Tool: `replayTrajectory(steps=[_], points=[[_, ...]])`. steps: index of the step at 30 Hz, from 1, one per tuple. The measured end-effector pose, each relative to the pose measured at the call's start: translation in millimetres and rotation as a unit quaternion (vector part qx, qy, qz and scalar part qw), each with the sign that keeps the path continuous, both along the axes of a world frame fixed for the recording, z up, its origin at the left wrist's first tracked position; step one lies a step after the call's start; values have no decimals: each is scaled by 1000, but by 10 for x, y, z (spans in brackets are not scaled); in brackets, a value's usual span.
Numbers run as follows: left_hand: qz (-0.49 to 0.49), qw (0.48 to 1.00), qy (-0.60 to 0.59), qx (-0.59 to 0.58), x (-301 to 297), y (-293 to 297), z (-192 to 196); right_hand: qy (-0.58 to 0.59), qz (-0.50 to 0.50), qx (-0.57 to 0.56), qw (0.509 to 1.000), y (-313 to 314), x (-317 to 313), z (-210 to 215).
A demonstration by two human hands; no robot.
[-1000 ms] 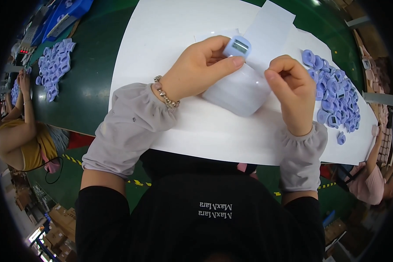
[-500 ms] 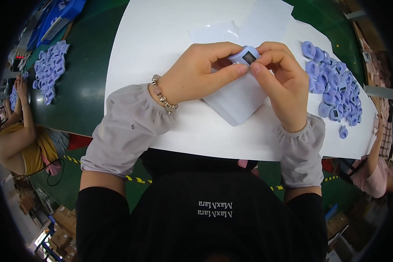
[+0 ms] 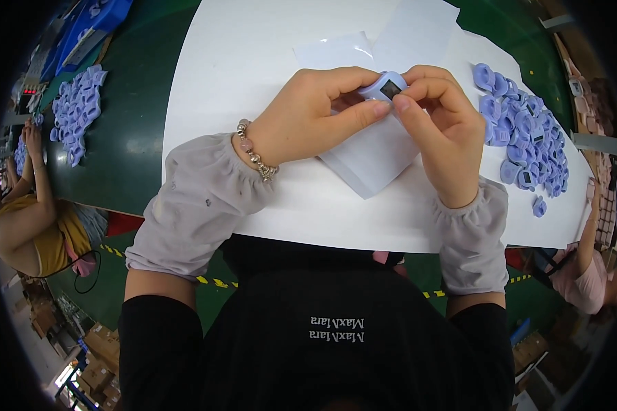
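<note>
Bright, even overhead light; white paper sheet [image 3: 267, 61] nearly glaring, soft shadows beneath hands. Strong fisheye bending, black vignette at rim. Centre sharp.

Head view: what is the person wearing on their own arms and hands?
Both hands are bare, without gloves. Each forearm wears a loose light grey oversleeve, gathered with elastic at the wrist and near the elbow; the other one matches it. Black sleeves show above them. The left hand has a beaded bracelet at the wrist; the right hand wears nothing visible.
</note>
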State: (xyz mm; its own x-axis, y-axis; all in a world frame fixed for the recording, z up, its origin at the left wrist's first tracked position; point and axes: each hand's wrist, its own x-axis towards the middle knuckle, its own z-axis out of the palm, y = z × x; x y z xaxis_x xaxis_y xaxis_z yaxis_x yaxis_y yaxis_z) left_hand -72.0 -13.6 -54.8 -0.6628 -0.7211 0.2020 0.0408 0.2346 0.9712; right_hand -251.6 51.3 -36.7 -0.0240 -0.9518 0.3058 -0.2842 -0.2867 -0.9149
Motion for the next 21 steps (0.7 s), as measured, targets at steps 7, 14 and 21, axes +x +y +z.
replayTrajectory(steps=[7, 14, 21], points=[[-33, 998, -44, 21, 50, -8, 65, 17, -1, -16, 1000, -8, 0, -25], [-37, 998, -36, 18, 45, -10, 53, -1, -57, -28, 998, -16, 82, -2], [-37, 998, -7, -58, 1, -8, 14, -104, -19, 101, 989, 22, 47, 169]])
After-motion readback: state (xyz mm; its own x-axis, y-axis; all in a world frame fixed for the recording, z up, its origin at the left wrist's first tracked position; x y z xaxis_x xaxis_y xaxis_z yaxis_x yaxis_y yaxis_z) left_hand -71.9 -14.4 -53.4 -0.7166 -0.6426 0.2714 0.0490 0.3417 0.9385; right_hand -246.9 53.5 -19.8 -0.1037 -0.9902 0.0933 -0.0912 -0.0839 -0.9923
